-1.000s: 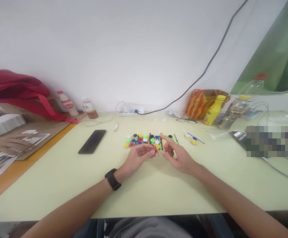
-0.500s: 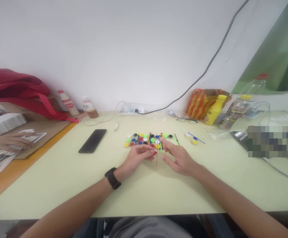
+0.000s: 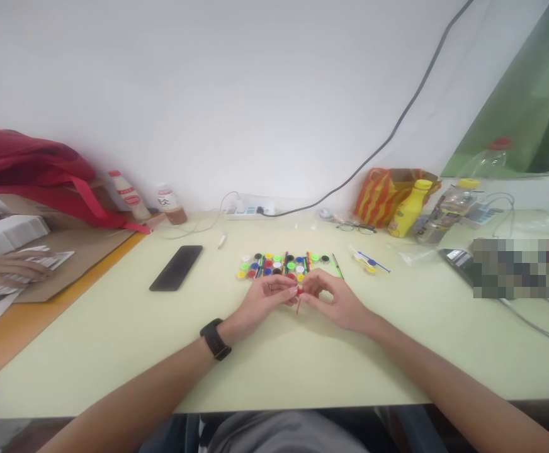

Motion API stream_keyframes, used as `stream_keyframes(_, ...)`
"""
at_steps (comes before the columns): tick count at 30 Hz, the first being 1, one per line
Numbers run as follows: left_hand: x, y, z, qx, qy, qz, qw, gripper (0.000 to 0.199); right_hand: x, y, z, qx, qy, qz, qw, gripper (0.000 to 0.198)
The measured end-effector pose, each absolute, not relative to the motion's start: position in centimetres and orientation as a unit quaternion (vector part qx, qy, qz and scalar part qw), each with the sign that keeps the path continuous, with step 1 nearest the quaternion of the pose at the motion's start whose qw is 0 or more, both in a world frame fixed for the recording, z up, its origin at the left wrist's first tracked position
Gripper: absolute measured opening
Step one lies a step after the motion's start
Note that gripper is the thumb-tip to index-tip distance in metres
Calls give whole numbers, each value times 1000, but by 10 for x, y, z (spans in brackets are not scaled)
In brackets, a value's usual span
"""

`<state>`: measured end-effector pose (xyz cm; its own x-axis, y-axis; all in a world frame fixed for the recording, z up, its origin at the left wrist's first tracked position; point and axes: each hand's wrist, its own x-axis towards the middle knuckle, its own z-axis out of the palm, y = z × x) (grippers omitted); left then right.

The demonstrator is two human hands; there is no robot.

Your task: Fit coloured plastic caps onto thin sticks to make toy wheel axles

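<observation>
A person at a pale worktop (image 3: 331, 371) handles a small red piece (image 3: 299, 291) just on the near side of rows of colored discs (image 3: 274, 267). Fingers of the left hand (image 3: 265, 299) pinch it from one side; thumb and forefinger of the right hand (image 3: 338, 302), nearly closed together, grip the other. Its thin stem, the long axis, slants out below the fingertips toward the person, free end tipped slightly left. A black phone (image 3: 176, 268) lies left of the discs, a blue-and-yellow piece (image 3: 370, 263) to their right.
</observation>
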<state>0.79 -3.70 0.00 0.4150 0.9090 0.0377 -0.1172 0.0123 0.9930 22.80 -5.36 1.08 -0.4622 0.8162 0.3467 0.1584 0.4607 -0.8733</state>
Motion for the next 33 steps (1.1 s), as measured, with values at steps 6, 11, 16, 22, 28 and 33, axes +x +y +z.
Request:
stream_keyframes(6,7,-37,0,570,344,417,619,31,233,-50,5,-332,-764,352,427,36)
stream_keyframes(11,7,-37,1,564,352,411,624,33,241,-49,-5,-350,-800,238,424,65)
stream_keyframes(16,7,-37,1,554,354,415,628,33,237,-49,-1,-364,-758,314,440,77)
stream_keyframes(22,8,-36,-1,549,375,419,619,33,241,-45,13,-323,-677,521,408,49)
stream_keyframes(28,8,-36,3,549,382,427,608,35,245,-46,18,-289,-698,522,394,65)
stream_keyframes(33,7,-37,1,556,359,418,623,33,235,-46,13,-351,-695,444,443,33)
